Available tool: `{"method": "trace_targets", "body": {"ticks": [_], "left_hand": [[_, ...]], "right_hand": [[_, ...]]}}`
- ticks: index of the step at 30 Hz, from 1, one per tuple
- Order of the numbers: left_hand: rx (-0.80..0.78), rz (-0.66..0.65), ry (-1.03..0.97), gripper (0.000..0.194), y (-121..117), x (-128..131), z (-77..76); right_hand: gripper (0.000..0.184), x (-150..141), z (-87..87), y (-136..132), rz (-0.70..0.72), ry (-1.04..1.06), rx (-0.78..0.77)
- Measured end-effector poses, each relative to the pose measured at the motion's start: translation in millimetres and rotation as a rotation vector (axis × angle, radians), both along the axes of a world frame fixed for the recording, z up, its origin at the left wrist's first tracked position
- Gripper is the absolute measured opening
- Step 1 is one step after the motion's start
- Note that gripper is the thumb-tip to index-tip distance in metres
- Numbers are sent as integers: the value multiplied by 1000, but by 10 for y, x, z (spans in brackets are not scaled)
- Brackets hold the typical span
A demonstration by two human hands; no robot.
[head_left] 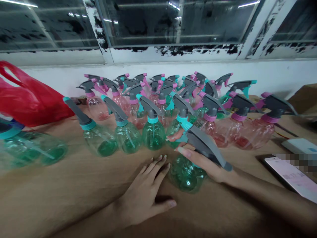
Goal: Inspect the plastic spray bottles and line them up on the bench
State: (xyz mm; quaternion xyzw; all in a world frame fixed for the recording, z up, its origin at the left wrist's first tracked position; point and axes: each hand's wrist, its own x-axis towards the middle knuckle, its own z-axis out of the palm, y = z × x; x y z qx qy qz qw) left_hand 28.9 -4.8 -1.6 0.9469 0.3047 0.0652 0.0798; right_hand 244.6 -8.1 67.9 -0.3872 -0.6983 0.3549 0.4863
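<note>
My right hand (200, 162) is shut around the neck of a green plastic spray bottle (187, 173), which has a teal collar and a grey trigger head and leans over toward the table. My left hand (145, 188) lies flat on the wooden table (49, 195) with its fingers apart, holding nothing, a little to the left of that bottle. Just beyond my hands stands a row of green spray bottles (153, 134). Behind and to the right, pink spray bottles (257, 132) with grey triggers are packed closely together.
A red plastic bag (32, 99) lies at the far left, and more green bottles (32, 148) lie on their sides near it. At the right are a phone (289, 175), a white box (300, 145) and a cardboard box (305, 99). A white wall and window (173, 23) close off the back.
</note>
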Motion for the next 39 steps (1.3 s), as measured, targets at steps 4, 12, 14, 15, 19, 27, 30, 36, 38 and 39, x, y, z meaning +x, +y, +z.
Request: {"method": "trace_targets", "body": {"ticks": [4, 12, 14, 15, 19, 27, 30, 36, 38, 39], "left_hand": [[3, 0, -16, 76, 5, 0, -11], [-20, 3, 14, 78, -1, 6, 10], [-25, 8, 17, 79, -1, 7, 4], [-30, 15, 13, 80, 1, 8, 2], [-69, 39, -32, 82, 7, 19, 17], [-216, 227, -194, 85, -259, -135, 25], [-264, 292, -229, 83, -409, -297, 52], [-121, 422, -452, 85, -628, -641, 123], [-33, 473, -550, 80, -676, -754, 136], [13, 502, -600, 77, -696, -815, 142]], "right_hand": [[15, 1, 17, -14, -4, -2, 0], [15, 40, -68, -24, -97, -67, 36], [14, 37, -95, -8, -64, -45, 58], [16, 35, -102, -2, -54, -34, 74], [18, 36, -92, -12, -53, -57, 77], [23, -135, -27, -99, -52, -54, 8], [25, -359, -4, -122, -18, -84, 62], [32, -1054, 48, -101, 175, -23, 162], [35, -1324, 53, -70, 218, 17, 180], [36, -1456, 53, -54, 227, 31, 191]]}}
